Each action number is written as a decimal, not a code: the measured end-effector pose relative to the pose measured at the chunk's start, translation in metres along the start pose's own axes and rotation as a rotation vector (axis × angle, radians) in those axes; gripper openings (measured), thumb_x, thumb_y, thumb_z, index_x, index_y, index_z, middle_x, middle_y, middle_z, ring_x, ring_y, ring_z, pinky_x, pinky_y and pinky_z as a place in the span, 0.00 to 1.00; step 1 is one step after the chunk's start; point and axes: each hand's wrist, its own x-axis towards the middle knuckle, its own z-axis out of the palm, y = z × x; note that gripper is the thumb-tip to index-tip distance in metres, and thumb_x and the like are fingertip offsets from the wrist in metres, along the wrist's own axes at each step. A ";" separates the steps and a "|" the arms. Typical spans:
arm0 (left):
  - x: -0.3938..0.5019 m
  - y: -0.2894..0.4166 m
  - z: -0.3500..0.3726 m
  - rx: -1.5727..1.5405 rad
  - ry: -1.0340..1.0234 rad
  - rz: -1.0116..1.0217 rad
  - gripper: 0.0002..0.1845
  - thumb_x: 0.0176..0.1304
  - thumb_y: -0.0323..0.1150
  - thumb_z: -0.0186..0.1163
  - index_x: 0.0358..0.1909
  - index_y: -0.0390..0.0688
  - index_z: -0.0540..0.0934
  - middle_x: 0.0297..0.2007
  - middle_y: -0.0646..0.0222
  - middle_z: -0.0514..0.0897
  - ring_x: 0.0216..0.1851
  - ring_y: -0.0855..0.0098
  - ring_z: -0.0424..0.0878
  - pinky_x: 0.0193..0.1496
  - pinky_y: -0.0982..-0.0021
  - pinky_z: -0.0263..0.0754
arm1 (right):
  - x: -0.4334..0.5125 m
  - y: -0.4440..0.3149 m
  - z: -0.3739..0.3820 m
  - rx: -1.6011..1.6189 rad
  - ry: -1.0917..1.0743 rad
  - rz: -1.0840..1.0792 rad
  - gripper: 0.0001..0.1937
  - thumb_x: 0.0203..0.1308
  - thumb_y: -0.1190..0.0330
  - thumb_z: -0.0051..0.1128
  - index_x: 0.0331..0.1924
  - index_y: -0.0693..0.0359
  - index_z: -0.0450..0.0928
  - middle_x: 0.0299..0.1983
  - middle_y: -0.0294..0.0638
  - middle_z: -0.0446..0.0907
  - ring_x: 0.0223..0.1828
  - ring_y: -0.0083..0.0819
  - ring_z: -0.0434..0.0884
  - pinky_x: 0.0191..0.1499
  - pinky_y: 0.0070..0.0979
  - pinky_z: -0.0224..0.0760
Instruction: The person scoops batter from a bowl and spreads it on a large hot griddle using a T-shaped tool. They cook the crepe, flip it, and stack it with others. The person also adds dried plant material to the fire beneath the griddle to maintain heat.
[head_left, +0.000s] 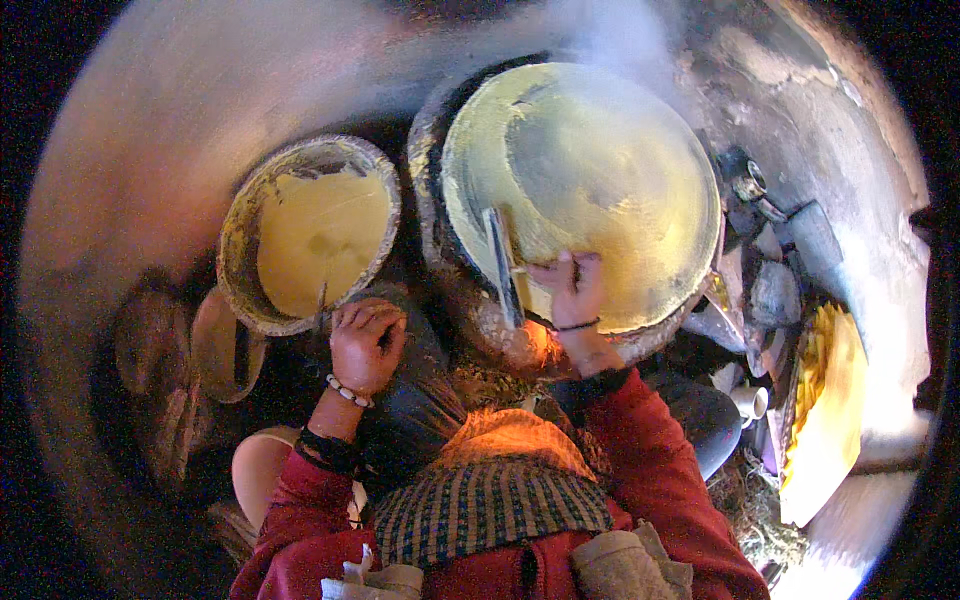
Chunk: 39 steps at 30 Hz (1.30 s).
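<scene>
My right hand (576, 289) grips the short handle of a flat-bladed batter spreader (504, 262) over the left front part of a large round griddle (652, 225). The blade stands near the griddle's left edge. Pale yellow batter (555, 232) covers much of the griddle, with a darker grey area and curved streaks. To the left, a deep crusted bowl (232, 270) holds thick yellow batter (330, 232). My left hand (367, 341) is curled at the bowl's front rim. A thin stick-like handle (322, 296) rises beside its fingers; whether they hold it is unclear.
Fire (541, 341) glows beneath the griddle's front edge. Smoke or steam (622, 37) drifts behind it. Dark blocks (776, 292), a white cup (750, 403) and a yellow folded object (825, 405) are on the right. A pale rounded container (225, 352) is below the bowl.
</scene>
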 end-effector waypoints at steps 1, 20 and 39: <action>0.001 0.001 0.001 0.000 -0.008 -0.018 0.05 0.51 0.29 0.67 0.32 0.47 0.84 0.37 0.71 0.85 0.45 0.63 0.80 0.50 0.59 0.69 | -0.007 -0.003 -0.021 0.040 0.021 0.036 0.13 0.71 0.62 0.48 0.39 0.66 0.69 0.33 0.47 0.82 0.28 0.35 0.84 0.33 0.31 0.83; 0.030 0.034 0.041 0.237 -0.111 0.019 0.04 0.54 0.30 0.64 0.32 0.46 0.83 0.36 0.69 0.84 0.42 0.60 0.80 0.51 0.56 0.69 | 0.070 -0.051 -0.347 0.421 0.636 0.275 0.22 0.67 0.54 0.49 0.54 0.64 0.69 0.48 0.57 0.79 0.47 0.58 0.79 0.52 0.51 0.73; 0.034 0.033 0.052 0.310 -0.224 -0.087 0.02 0.55 0.31 0.63 0.30 0.47 0.83 0.36 0.68 0.85 0.43 0.58 0.79 0.52 0.54 0.69 | 0.176 0.006 -0.341 0.469 0.627 0.436 0.15 0.70 0.68 0.44 0.54 0.70 0.64 0.44 0.55 0.80 0.39 0.51 0.85 0.36 0.41 0.84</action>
